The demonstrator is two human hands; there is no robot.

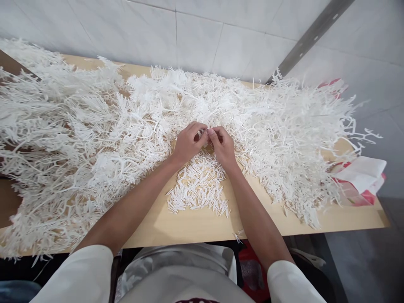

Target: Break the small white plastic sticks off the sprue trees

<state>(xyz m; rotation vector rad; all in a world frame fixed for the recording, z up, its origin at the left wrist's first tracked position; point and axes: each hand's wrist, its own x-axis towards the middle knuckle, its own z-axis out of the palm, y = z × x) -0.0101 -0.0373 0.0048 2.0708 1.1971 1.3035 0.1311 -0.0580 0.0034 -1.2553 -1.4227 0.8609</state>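
Over the middle of the table, my left hand (189,142) and my right hand (225,148) meet fingertip to fingertip. Both are closed in a pinch. Whatever lies between the fingertips is too small to name; a speck of white shows there. Just below my hands is a heap of short, thin white sticks (198,185), loose on the wood. Beyond and on both sides lie deep tangles of white branched plastic-looking sprigs (104,113), with many thin tips.
The light wooden table (189,229) runs across the view, its front edge close to my body. A tiled wall (202,38) and a slotted metal post (311,40) stand behind. At the right end lies a pink-and-white bag (361,179). A white container (232,263) is below the edge.
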